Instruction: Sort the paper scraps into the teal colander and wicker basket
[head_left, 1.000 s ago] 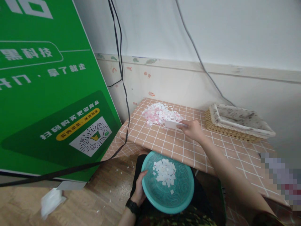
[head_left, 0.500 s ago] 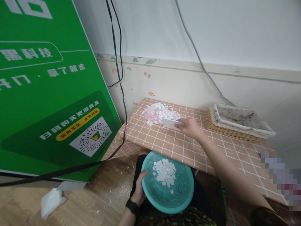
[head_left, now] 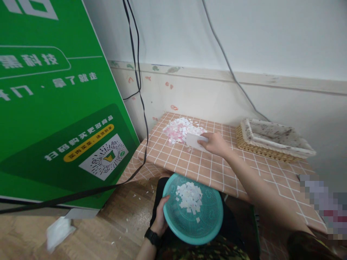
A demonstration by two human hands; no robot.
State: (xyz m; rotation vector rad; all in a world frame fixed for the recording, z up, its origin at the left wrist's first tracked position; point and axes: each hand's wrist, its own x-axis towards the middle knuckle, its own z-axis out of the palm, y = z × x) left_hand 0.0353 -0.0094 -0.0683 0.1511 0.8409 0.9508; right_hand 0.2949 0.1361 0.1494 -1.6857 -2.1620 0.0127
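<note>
My left hand (head_left: 162, 212), with a black watch (head_left: 152, 236) on its wrist, grips the left rim of a teal plastic colander (head_left: 208, 224) over my lap. Small white paper pieces (head_left: 189, 195) lie inside the colander. Over the table, my right hand (head_left: 214, 143) pinches a white card (head_left: 193, 141) between thumb and fingers. The card is tilted at the near right edge of a pile of white and pink paper pieces (head_left: 179, 130); whether its lower edge touches the cloth I cannot tell.
A checked brown tablecloth (head_left: 173, 159) covers the table. A lined wicker basket (head_left: 271, 153) stands at the back right. On the left is a large green panel (head_left: 54, 126), with a black strap (head_left: 146, 144) hanging before it. Scraps and a white packet (head_left: 60, 231) lie on the floor.
My right hand and the card have moved slightly left, and more of the card's face shows. My left hand and the colander stay in place.
</note>
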